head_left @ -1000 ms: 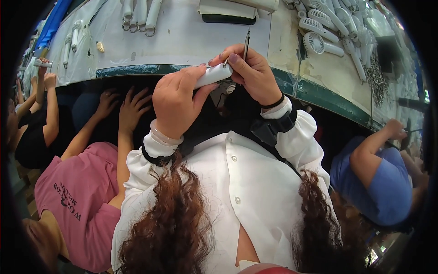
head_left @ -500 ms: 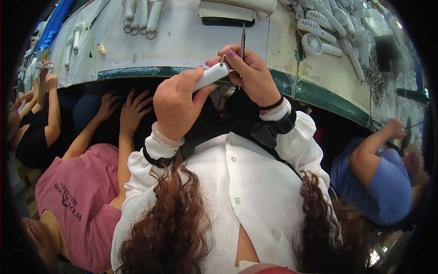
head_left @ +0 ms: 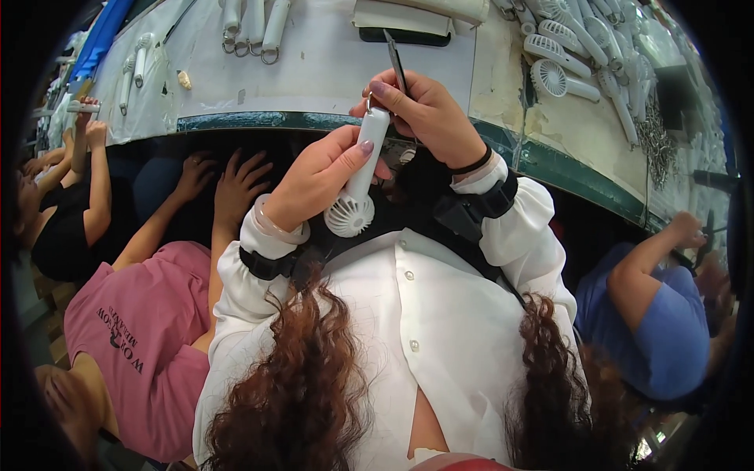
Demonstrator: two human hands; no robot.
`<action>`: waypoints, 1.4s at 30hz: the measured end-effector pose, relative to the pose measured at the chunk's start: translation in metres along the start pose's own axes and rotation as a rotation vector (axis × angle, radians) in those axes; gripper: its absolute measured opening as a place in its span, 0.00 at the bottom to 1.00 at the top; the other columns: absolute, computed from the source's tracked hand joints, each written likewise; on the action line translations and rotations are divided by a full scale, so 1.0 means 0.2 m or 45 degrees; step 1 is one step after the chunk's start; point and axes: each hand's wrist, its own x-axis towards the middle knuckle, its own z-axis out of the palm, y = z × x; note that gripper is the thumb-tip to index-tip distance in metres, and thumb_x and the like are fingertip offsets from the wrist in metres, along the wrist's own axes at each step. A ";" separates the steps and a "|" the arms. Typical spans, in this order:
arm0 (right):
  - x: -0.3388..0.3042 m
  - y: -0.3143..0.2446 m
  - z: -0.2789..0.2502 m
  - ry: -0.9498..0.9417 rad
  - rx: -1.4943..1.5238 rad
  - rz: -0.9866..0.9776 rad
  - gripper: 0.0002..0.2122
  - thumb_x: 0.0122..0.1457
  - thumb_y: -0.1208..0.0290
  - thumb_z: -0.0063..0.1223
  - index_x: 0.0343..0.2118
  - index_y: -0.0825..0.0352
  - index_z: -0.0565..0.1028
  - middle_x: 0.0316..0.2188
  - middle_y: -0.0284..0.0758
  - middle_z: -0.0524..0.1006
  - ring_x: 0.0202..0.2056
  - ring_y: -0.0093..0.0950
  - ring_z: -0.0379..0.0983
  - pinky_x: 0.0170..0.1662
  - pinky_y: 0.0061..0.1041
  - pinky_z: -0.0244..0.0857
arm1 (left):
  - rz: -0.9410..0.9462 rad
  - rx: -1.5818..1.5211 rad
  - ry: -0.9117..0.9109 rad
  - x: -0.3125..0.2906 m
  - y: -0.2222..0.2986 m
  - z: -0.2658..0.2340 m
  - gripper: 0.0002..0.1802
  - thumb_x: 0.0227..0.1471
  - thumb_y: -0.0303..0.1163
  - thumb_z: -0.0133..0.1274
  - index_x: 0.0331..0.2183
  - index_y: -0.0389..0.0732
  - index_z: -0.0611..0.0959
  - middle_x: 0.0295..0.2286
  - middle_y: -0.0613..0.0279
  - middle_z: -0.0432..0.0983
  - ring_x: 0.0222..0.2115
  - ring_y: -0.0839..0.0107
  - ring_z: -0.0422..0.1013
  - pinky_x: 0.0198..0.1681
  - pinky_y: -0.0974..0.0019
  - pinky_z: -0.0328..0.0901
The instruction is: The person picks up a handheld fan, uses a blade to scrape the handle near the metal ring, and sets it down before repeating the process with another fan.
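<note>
My left hand (head_left: pixel 323 171) is closed round the handle of a white handheld fan (head_left: pixel 366 161). The round slotted head of the fan hangs down toward my body, and its handle end points up and away. A small metal ring (head_left: pixel 369 100) stands at that end, by the fingertips of my right hand (head_left: pixel 428 118). In the same right hand a slim pair of pointed metal tweezers (head_left: pixel 395 61) is held, tips upward. The right fingers partly hide the ring and the lower part of the tweezers.
Ahead lies a white-topped worktable (head_left: pixel 314 78) with a dark green edge. Several white fans with rings (head_left: pixel 255 31) lie at its far side, near a black-edged pad (head_left: pixel 404 35). More fans (head_left: pixel 550 77) and a heap of metal clips (head_left: pixel 653 149) are at right. Co-workers sit on both sides.
The fan has swung more upright, and its slotted head now shows below my left hand. The tweezers in my right hand have tilted to the left.
</note>
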 end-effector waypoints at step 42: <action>-0.09 0.02 -0.04 0.068 -1.238 -0.618 0.23 0.50 0.86 0.49 0.51 0.60 0.72 0.33 0.36 0.77 0.28 0.32 0.72 0.31 0.25 0.67 | -0.348 -0.538 0.015 0.02 -0.15 0.00 0.20 0.64 0.44 0.35 0.39 0.36 0.73 0.23 0.66 0.69 0.18 0.79 0.65 0.23 0.77 0.63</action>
